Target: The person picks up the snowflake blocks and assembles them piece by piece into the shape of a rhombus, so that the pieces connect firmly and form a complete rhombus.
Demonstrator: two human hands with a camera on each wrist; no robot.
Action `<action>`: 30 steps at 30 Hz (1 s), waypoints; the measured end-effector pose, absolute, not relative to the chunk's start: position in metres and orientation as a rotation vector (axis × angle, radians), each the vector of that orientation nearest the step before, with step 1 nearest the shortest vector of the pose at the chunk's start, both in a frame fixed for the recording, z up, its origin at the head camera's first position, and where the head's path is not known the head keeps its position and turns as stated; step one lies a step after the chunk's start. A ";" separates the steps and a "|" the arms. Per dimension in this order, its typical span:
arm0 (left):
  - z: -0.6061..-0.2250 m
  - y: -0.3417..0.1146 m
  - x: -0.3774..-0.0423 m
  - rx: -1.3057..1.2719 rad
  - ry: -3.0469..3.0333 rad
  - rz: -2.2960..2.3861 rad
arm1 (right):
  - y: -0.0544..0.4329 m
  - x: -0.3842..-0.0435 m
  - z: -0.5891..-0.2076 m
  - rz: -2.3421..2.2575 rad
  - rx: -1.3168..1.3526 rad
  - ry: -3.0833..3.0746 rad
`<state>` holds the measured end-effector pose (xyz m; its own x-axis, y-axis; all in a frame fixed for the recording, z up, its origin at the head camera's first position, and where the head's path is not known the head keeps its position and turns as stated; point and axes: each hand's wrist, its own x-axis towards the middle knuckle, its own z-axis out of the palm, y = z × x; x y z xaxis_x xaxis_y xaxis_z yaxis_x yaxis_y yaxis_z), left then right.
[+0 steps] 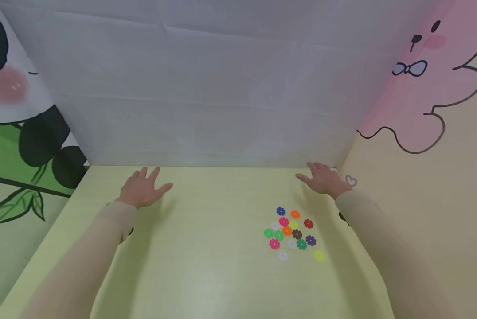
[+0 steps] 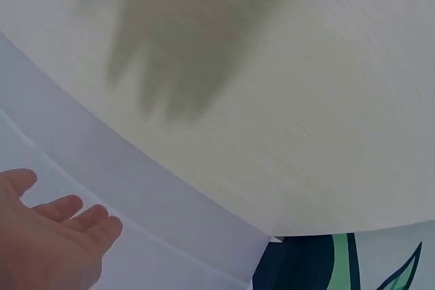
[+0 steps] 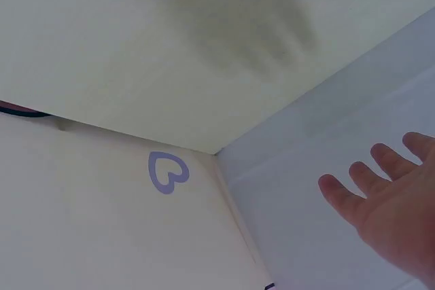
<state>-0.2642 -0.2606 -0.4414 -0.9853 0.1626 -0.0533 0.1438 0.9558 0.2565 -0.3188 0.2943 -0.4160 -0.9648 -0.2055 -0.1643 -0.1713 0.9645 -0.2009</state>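
Note:
Both hands are held out over the far part of a pale wooden table (image 1: 206, 274). My left hand (image 1: 140, 189), fingers spread, holds nothing; the left wrist view shows the same hand (image 2: 58, 236) raised apart from the tabletop, its shadow cast there. My right hand (image 1: 322, 178) is also spread and bare, near the far right corner. In the right wrist view this hand (image 3: 391, 202) hovers off the surface too. Nearest to it lies a loose group of small, flat, notched flower-like discs, among them a blue disc (image 1: 280, 211), a dark red disc (image 1: 308, 223) and a yellow disc (image 1: 319, 255).
A whitish sheet wall (image 1: 222, 88) rises at the table's far edge. On the left stands a panel with a panda drawing (image 1: 39, 137); on the right, a beige panel carries a pink cartoon animal (image 1: 418, 97) and a small heart (image 3: 168, 172).

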 end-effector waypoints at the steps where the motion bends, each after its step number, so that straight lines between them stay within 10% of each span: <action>1: -0.445 -0.259 -0.265 0.234 3.029 0.400 | 0.294 -0.319 -0.418 -0.273 -0.288 2.918; 30: -0.530 -0.135 -0.295 0.301 2.904 0.834 | 0.290 -0.296 -0.480 -0.388 -0.373 2.741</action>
